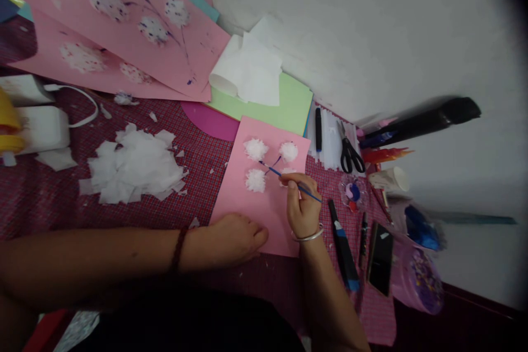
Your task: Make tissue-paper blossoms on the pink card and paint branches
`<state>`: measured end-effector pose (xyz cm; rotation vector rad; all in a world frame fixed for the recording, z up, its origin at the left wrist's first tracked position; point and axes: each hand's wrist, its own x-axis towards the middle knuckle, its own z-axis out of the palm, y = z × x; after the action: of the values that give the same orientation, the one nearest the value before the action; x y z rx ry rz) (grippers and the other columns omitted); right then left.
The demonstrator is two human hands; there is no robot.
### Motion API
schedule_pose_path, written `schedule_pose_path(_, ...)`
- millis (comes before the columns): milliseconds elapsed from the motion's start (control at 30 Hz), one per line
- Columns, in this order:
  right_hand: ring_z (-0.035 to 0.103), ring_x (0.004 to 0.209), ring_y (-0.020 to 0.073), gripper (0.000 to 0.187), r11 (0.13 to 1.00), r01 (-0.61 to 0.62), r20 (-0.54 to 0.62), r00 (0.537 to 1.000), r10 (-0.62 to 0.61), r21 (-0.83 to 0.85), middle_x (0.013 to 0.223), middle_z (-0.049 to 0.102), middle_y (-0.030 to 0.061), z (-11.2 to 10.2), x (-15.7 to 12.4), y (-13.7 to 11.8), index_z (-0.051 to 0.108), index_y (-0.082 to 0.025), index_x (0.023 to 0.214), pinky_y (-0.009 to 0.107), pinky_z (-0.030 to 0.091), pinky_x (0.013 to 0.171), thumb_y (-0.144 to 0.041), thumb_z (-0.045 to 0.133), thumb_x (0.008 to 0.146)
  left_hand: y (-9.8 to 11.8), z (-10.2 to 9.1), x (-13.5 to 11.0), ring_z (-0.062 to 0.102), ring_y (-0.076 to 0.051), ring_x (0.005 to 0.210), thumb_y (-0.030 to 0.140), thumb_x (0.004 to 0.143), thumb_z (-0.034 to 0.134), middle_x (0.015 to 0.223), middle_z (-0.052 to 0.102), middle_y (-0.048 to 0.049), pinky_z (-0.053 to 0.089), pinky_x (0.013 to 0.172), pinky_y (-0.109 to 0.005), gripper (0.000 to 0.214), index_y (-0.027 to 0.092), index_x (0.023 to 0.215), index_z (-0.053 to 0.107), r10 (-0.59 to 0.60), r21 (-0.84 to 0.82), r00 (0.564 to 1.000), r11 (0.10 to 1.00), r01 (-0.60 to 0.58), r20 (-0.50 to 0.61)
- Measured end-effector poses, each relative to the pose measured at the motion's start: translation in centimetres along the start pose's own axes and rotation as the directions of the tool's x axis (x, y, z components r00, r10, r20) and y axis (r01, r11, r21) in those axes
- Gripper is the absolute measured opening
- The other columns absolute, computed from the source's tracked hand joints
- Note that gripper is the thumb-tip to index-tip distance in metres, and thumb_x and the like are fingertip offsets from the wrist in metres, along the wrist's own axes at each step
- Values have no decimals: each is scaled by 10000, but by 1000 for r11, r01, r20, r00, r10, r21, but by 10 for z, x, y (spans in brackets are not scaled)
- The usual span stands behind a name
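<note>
A thin blue paintbrush (274,170) is gripped in my right hand (304,203), its tip touching the pink sheet (275,214) near a short dark painted line. On that sheet sit white paper puffs, among them one at upper left (256,149), one at upper right (289,152) and one at lower left (256,181); another is partly hidden behind my right fingers. Dark purple strokes run between them. My left hand (227,239) rests closed on the sheet's lower left part, fingers curled under, with nothing visible in it.
Left lies a heap of white paper pieces (136,165). Finished-looking pink sheets (198,58) and a paper roll (225,74) are behind. To the right are scissors (350,154), a paint palette (353,192), a blue-black cutter (344,250), a phone (380,258) and a paper cup (391,179).
</note>
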<state>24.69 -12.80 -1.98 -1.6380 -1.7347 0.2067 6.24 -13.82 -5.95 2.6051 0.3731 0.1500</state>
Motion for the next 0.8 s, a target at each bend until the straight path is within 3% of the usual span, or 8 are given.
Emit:
schedule_pose_path(133,611,834,194,195,1000,0,0,1000,0,-21,837,676,31,-2,1,-1,624,-219,887,391,432,827,-215,431,912,0,-1,0,592,-191,688,291,852,575,828,639,-65,388,595,-303,181,152,961,535,6,11,1000,1000,-6,-17)
schedule_pose_path(800,609,783,180,220,998,18,118,993,-10,-60,782,661,23,-21,5,-8,621,-192,820,398,407,830,-171,419,901,-1,-2,1,587,-177,658,174,847,550,809,634,-50,391,576,-296,107,157,952,534,17,26,1000,1000,-17,-5)
